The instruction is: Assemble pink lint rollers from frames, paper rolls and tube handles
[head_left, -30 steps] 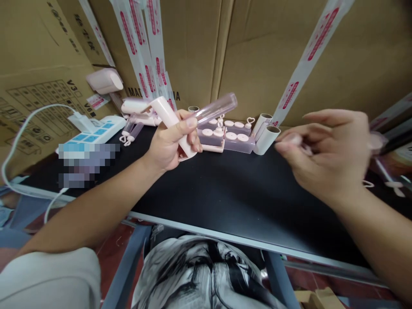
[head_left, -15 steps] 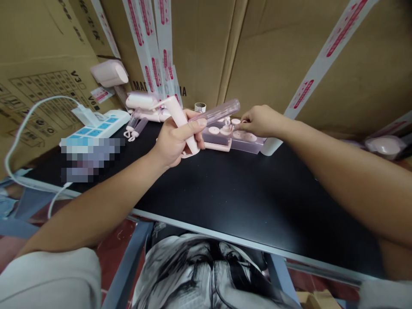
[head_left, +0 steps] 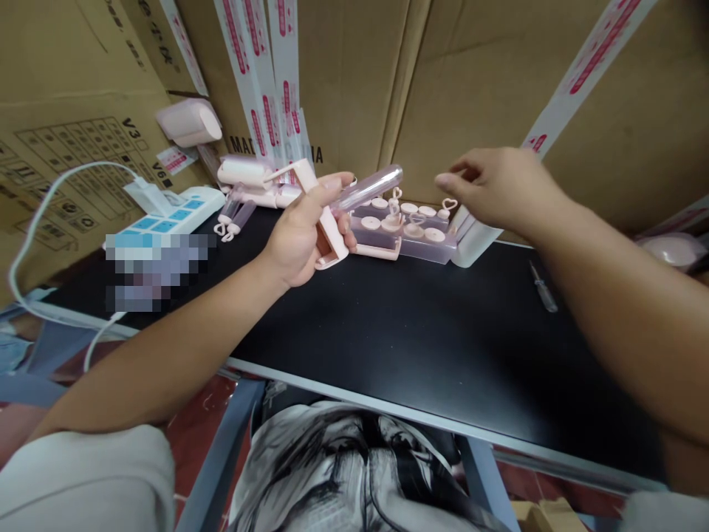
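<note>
My left hand (head_left: 302,233) is closed around a pale pink plastic frame (head_left: 334,235) and a clear purple-tinted tube (head_left: 370,186). The frame stands tilted in the palm, while the tube slants up to the right past the fingers. Right of it lies a row of translucent purple cases (head_left: 426,250) with round pink caps (head_left: 435,235) on top, some carrying heart-shaped loops (head_left: 449,205). My right hand (head_left: 492,185) is raised above the right end of these cases, fingers curled and thumb tucked in. Whatever it may hold is hidden.
At the left are a white power strip (head_left: 202,198) with a plugged-in adapter and cable, and several pink hair-dryer-like parts (head_left: 191,122). A small screwdriver (head_left: 543,288) lies on the black tabletop (head_left: 388,332) at the right. Cardboard boxes (head_left: 470,81) wall the back.
My right hand has lifted off the caps and moved up and right, uncovering the heart loops and the screwdriver. In my left hand, the frame has turned slightly and the fingers have shifted.
</note>
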Demonstrator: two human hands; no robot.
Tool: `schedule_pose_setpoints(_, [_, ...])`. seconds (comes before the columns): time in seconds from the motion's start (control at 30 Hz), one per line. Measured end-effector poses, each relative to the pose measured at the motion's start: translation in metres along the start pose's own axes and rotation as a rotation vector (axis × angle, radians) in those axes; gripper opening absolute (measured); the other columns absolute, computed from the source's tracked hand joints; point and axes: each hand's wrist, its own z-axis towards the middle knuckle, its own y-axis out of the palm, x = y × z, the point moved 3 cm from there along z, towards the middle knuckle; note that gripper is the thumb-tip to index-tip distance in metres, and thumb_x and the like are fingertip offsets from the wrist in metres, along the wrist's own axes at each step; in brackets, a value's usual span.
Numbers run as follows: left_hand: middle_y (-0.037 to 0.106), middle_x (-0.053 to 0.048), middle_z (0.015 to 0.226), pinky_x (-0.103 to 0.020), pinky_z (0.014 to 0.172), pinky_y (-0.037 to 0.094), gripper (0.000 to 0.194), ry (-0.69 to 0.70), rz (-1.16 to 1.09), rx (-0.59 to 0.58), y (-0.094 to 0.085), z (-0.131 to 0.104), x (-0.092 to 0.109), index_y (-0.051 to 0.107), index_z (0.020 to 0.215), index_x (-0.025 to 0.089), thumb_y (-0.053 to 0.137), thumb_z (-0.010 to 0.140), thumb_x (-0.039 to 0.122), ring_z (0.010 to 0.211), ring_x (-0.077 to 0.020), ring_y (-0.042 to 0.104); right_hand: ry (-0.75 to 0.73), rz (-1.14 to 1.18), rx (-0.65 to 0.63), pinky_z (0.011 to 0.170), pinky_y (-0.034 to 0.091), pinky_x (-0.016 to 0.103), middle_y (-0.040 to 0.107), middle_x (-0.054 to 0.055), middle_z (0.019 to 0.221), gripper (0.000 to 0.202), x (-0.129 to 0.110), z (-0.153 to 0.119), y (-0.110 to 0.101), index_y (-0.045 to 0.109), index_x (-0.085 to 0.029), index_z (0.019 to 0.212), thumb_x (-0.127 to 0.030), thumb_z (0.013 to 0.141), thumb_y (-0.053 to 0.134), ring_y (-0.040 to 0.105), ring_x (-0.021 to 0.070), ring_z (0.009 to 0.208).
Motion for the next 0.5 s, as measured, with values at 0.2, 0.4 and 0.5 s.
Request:
schedule_pose_setpoints(0.2, [0.074,-0.001,0.084,-0.039,0.072,0.067,0.048,-0.03,-0.015,-0.087,0.01,-0.006,0.008,0.067,0.127,0.023,0.056,0.102,0.063,0.084,-0.026,0.082,-0.028,0.018,0.109,0.093,0.054,0.051,0.082,0.015,0.111,0.037,0.013,-0.036,-0.021,0.079,-0.023,0.122,-0.045,0.1,0.06,0.074,0.0368,0.102])
schedule_pose_setpoints(0.4, [0.074,-0.004,0.073,-0.033,0.058,0.063,0.061,0.049,0.09,-0.118,-0.002,-0.008,0.0,0.071,0.123,0.017,0.057,0.097,0.07,0.069,-0.0259,0.079,-0.236,-0.023,-0.094,0.086,0.052,0.043,0.082,0.012,0.116,0.039,-0.014,-0.013,0.032,0.081,-0.022,0.12,-0.047,0.1,0.06,0.074,0.0354,0.107])
schedule_pose_setpoints(0.5, [0.075,-0.006,0.071,-0.029,0.047,0.056,0.065,0.083,0.07,-0.207,-0.006,-0.008,0.006,0.07,0.126,0.013,0.059,0.093,0.068,0.06,-0.0245,0.075,-0.227,-0.054,-0.125,0.082,0.05,0.042,0.083,0.013,0.114,0.038,-0.017,0.002,0.05,0.083,-0.022,0.117,-0.048,0.097,0.064,0.074,0.0358,0.105])
